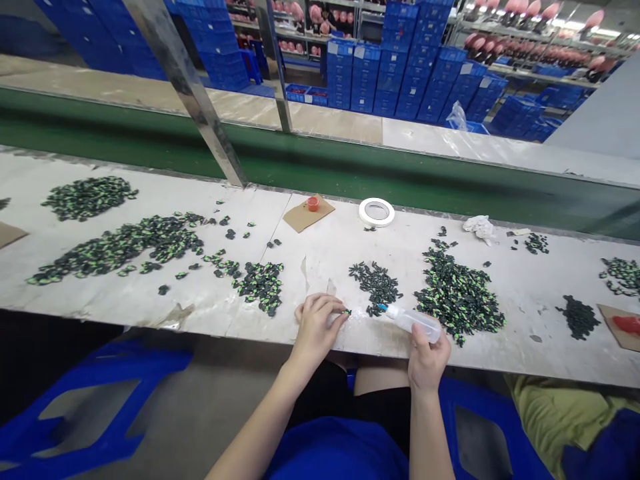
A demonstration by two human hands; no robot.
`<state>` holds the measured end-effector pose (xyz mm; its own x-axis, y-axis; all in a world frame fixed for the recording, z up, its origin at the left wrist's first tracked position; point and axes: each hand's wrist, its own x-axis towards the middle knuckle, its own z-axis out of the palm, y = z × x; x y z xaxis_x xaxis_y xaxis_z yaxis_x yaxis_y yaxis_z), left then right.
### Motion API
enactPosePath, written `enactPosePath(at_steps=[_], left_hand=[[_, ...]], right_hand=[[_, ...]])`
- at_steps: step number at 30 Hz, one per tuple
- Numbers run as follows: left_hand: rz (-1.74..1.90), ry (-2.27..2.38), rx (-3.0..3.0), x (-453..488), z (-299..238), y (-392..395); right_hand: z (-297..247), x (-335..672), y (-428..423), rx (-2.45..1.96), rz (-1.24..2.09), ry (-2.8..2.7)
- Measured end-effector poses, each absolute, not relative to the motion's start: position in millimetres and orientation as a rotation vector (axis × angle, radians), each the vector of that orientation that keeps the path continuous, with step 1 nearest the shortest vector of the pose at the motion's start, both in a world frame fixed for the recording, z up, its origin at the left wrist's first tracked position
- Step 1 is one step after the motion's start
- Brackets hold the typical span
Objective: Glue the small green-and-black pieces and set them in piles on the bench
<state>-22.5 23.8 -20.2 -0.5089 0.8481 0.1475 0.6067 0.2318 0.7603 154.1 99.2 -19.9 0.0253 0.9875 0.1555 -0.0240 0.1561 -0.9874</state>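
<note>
Near the table's front edge, my left hand (320, 320) pinches a small black-and-green part (348, 312) between thumb and fingertips. My right hand (429, 353) is wrapped round a translucent squeeze bottle (417, 323), tilted so its blue tip (383, 307) points left toward that part, a short gap apart. Just beyond the tip lies a small heap of plain black pieces (377, 283). Right of the bottle spreads a larger pile of black-and-green parts (457, 293). Another cluster of black-and-green parts (260, 285) sits left of my left hand.
A white tape roll (367, 219) and a red-filled cup (313, 204) on cardboard (295, 219) stand at the back. Crumpled tissue (480, 229) lies farther right. A metal post (195, 100) rises at the table's back edge, before a green conveyor belt (325, 160). Blue stools (90, 400) flank me.
</note>
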Motion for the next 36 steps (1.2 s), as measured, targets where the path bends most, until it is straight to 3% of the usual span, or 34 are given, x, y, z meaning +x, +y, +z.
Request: enactPosePath(at_steps=[15, 36], left_hand=[[1.256, 2.182, 1.278, -26, -23, 21], [1.270, 2.179, 1.272, -27, -23, 22]], right_hand=[[-14, 117, 78, -1.213, 0.734, -1.652], [-14, 115, 81, -1.177, 0.812, -1.633]])
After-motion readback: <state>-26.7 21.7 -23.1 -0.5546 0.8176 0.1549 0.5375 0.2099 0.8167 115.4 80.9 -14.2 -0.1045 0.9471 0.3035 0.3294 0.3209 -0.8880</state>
